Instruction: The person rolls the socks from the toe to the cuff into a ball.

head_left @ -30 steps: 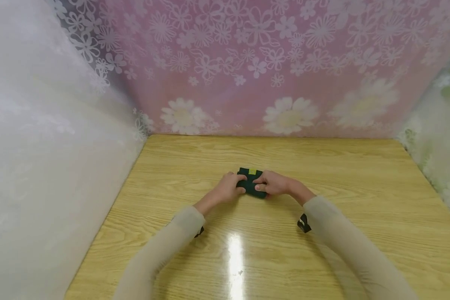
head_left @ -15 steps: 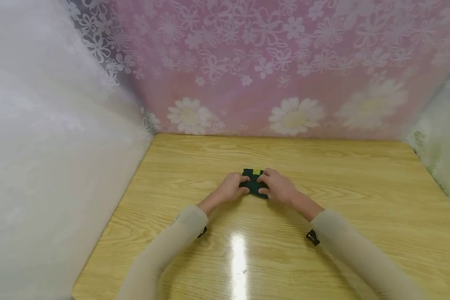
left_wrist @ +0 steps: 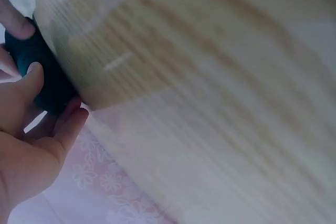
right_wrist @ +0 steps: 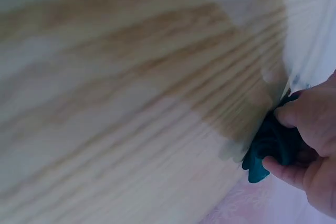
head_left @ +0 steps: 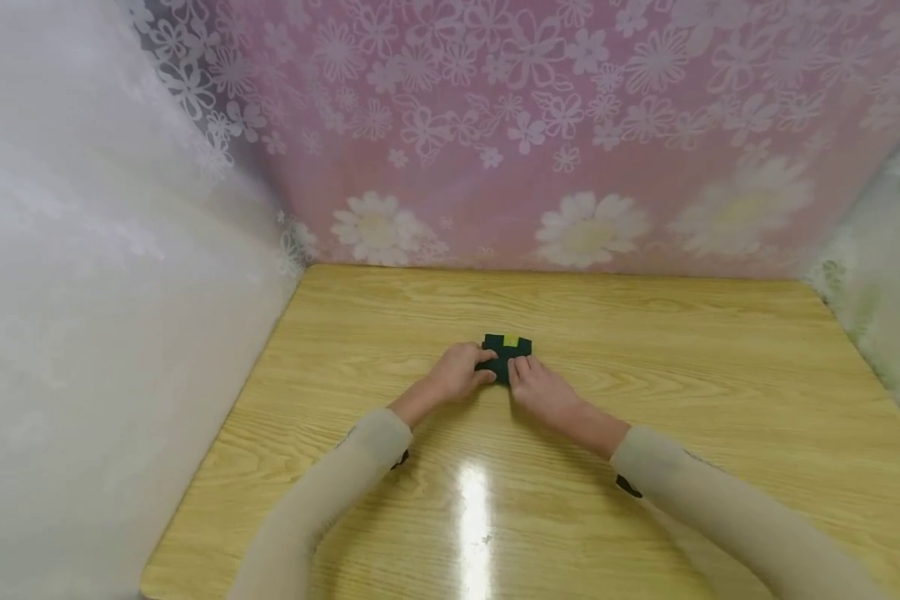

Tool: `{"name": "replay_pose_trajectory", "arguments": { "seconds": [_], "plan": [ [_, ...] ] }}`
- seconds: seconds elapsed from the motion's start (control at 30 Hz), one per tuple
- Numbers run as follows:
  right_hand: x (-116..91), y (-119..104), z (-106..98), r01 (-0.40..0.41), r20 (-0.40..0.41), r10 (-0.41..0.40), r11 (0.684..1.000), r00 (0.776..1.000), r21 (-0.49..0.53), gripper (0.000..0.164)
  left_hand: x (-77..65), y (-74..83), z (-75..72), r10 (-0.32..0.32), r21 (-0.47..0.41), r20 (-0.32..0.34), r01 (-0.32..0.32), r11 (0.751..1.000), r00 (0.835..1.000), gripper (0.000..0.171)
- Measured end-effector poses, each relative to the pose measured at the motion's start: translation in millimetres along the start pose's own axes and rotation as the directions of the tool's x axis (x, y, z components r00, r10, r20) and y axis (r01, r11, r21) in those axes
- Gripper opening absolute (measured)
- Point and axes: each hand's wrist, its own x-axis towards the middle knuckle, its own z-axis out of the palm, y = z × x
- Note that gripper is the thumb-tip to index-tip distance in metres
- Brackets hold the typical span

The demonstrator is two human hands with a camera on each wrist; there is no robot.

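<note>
A small dark green folded cloth lies at the middle of the wooden table, a yellow patch on its far edge. My left hand grips its left end, thumb on the near side. In the left wrist view the cloth looks like a thick roll between thumb and fingers. My right hand pinches the near right part with bunched fingertips. Layered folds of the cloth show at its end in the right wrist view, with the fingers of the right hand around them.
The wood-grain table reaches back to a pink flowered backdrop. A pale curtain-like sheet borders the left side, and another flowered sheet stands at the right. Dark bands show under the sleeves.
My right hand has shifted from the cloth's right end to its near side, uncovering the far right corner. The left hand keeps its hold. The view has shifted slightly.
</note>
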Motion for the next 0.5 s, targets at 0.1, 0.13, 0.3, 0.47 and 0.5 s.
{"name": "replay_pose_trajectory", "arguments": {
  "seconds": [0.1,0.13,0.3,0.47,0.5],
  "plan": [
    [4.6,3.6,1.1,-0.018,0.061,0.013,0.996,0.998,0.091,0.03,-2.7,3.3,0.2,-0.002,0.104,-0.01,0.003,0.995,1.0,0.045],
    [6.2,5.2,0.4,-0.024,0.092,0.013,0.992,0.996,0.123,0.03,-4.0,4.7,0.9,-0.007,0.143,-0.022,0.01,0.99,1.0,0.045],
    [15.4,16.2,-7.4,-0.107,0.247,0.028,0.944,0.969,0.312,0.028,-11.2,14.7,7.0,-0.016,0.366,-0.095,0.05,0.929,0.995,0.041],
    [23.7,32.7,-13.6,-0.174,0.341,0.008,0.87,0.94,0.461,0.018,-13.0,23.2,7.4,0.019,0.463,-0.094,0.027,0.886,0.995,0.028],
    [25.1,36.6,-14.6,-0.185,0.352,-0.002,0.849,0.936,0.495,0.015,-12.2,23.5,6.4,0.027,0.457,-0.084,0.014,0.889,0.996,0.026]
  ]
}}
